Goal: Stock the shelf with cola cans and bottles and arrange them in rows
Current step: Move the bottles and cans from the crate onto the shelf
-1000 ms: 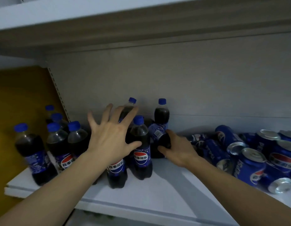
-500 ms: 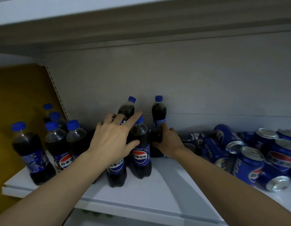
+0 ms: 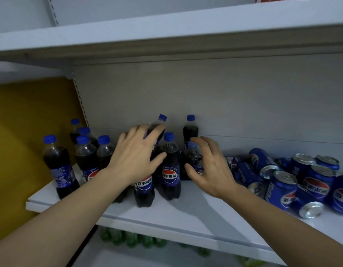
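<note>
Cola bottles (image 3: 169,166): clustered left-centre on white shelf (image 3: 186,212); cans (image 3: 282,187) heaped right. Left hand (image 3: 136,153): fingers spread, resting on tilted rear bottle (image 3: 162,119). Right hand (image 3: 211,168): curved round dark bottle (image 3: 191,157), grip uncertain. Advice: stand both upright, squared behind the front ones, labels forward.

Bare left hand (image 3: 135,160) and right hand (image 3: 210,170), bare unsleeved forearms (image 3: 70,218)

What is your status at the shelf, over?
Left hand open, on a tilted bottle. Right hand cupped round another bottle, grip unclear. Cans heaped at right, several lying down.
</note>
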Demonstrator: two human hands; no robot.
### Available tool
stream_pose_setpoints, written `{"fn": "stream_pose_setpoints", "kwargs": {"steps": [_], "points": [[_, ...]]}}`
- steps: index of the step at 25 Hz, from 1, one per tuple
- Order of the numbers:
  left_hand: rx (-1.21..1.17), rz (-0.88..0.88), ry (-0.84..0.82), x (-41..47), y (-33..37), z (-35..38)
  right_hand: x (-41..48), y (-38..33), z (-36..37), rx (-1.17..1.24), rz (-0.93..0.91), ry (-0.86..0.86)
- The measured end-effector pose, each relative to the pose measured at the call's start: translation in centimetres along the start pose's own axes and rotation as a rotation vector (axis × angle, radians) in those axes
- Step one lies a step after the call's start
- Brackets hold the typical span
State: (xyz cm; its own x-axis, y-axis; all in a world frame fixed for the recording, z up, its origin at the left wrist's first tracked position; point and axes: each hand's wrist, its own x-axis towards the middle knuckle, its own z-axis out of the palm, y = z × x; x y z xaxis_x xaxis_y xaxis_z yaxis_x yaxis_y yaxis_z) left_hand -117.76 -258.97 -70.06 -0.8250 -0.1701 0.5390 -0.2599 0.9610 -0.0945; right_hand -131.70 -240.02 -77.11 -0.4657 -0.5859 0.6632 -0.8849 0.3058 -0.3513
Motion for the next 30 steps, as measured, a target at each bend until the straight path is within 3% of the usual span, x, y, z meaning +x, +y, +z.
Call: {"fn": "stream_pose_setpoints", "kwargs": {"steps": [6, 15, 20, 30], "points": [[0.028, -0.117, 0.086, -7.8, -3.6, -7.5, 0.0, -10.2, -0.3, 0.143, -0.326, 0.018], [0.250, -0.585, 0.075, -31.7, -10.8, -19.7, -5.3, -28.8, 7.6, 0.493, -0.608, -0.200], [0.289, -0.776, 0.015, -42.0, -8.5, -20.8, -10.7, -34.3, 11.1, 0.597, -0.746, -0.349], [0.255, -1.119, -0.042, -52.1, -8.0, -17.5, -15.5, -40.5, 20.2, 0.758, -0.841, -0.611]]}}
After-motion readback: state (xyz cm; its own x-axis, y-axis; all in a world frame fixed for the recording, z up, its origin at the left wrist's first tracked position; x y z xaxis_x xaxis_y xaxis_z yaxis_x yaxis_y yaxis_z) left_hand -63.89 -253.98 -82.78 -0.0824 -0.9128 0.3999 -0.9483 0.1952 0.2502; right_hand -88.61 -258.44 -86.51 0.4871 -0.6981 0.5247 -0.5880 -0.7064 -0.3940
